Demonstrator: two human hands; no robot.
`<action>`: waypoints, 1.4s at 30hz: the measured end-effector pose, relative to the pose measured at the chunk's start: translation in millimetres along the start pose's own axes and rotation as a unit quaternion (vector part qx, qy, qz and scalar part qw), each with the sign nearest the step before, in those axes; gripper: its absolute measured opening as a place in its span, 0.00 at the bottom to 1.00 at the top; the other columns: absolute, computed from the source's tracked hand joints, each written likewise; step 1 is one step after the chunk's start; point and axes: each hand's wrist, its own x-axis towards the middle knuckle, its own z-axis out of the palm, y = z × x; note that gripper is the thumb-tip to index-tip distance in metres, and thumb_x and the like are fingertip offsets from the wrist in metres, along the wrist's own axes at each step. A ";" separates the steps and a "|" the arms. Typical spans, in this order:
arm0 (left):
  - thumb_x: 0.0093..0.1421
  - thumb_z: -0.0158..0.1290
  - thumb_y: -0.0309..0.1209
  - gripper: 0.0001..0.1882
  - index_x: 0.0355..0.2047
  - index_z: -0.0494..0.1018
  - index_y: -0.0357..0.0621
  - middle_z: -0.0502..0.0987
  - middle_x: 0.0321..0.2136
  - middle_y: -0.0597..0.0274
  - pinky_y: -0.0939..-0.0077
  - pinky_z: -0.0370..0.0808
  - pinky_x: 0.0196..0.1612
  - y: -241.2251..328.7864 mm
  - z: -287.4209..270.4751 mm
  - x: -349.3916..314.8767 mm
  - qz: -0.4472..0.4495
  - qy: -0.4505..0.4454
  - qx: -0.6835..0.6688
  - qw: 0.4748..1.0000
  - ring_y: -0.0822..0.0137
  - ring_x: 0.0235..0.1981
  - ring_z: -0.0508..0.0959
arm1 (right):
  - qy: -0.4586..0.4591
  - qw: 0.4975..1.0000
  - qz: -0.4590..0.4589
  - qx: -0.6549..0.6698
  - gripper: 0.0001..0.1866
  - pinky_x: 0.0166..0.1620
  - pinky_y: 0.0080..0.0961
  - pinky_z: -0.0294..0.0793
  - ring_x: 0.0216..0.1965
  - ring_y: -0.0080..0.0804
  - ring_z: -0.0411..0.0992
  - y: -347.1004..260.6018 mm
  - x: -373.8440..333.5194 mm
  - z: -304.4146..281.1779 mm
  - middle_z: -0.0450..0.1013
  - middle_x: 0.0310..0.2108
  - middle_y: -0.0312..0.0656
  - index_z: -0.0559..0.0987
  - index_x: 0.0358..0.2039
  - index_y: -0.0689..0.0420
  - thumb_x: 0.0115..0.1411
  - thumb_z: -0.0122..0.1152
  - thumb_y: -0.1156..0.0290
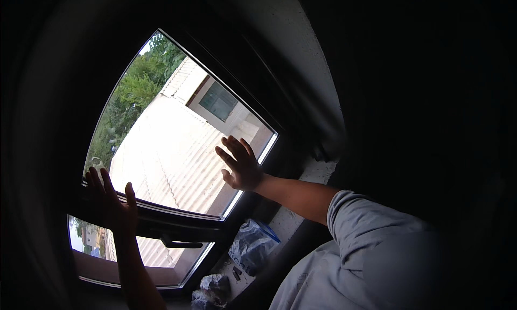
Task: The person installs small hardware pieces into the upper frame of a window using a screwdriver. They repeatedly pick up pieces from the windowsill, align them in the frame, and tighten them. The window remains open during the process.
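Note:
A dark-framed window with a large glass pane (161,143) fills the left and middle of the view. My right hand (242,164) is raised before the pane near its right edge, fingers spread and holding nothing. On the left, my left hand (116,202) is up at the pane's lower left corner, over the dark frame bar, with its fingers stretched out and apart. Whether either palm touches the glass or frame, I cannot tell. A dark window handle (182,244) sits on the frame to the right of my left forearm, below the large pane.
A smaller lower pane (94,240) lies under the frame bar. On the pale sill (285,224) stand a clear plastic bag with a blue edge (254,248), a crumpled plastic bag (212,291) and small dark pieces (236,273). Outside are a corrugated roof and trees.

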 end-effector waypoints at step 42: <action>0.64 0.53 0.58 0.39 0.70 0.61 0.58 0.58 0.72 0.55 0.43 0.56 0.71 9.5 13.2 -6.7 -0.070 0.035 -0.003 0.997 0.51 0.72 0.58 | -0.161 0.962 0.198 -0.095 0.69 0.74 0.55 0.39 0.74 0.68 0.34 58.0 -99.7 1.5 0.31 0.73 0.70 0.33 0.73 0.65 0.53 0.73 0.46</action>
